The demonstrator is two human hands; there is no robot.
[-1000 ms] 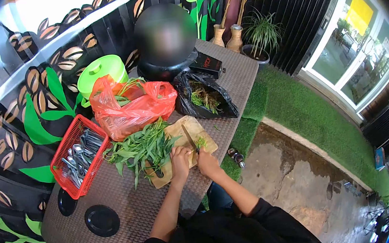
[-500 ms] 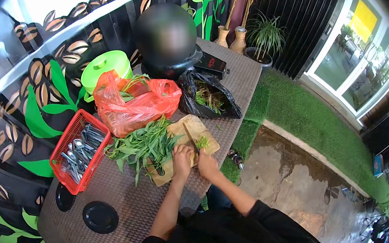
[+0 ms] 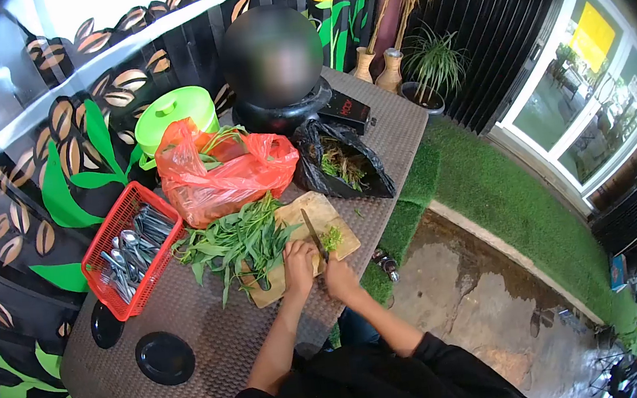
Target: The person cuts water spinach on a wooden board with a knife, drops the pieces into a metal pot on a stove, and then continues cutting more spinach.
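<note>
My right hand [image 3: 340, 278] is closed round the handle of a kitchen knife [image 3: 311, 230], whose blade points away from me over a wooden cutting board [image 3: 308, 206]. Left of the blade, the curled fingers of my left hand [image 3: 299, 266] press a bunch of leafy greens [image 3: 239, 243] against the board; the stems under them are mostly hidden. The long leaves spread off the board's left side onto the table. A small heap of chopped green pieces [image 3: 331, 237] lies just right of the blade.
Behind the board stand a red plastic bag [image 3: 226, 180] of greens and an open black bag [image 3: 345, 166] with plant trimmings. A red basket [image 3: 146, 275] of cutlery and black plates [image 3: 164, 358] lie left on the woven table [image 3: 230, 390]. A green lidded pot [image 3: 177, 114] stands farther back.
My right hand and the knife have shifted slightly toward me, with the blade tip a little lower. My left hand stays on the greens.
</note>
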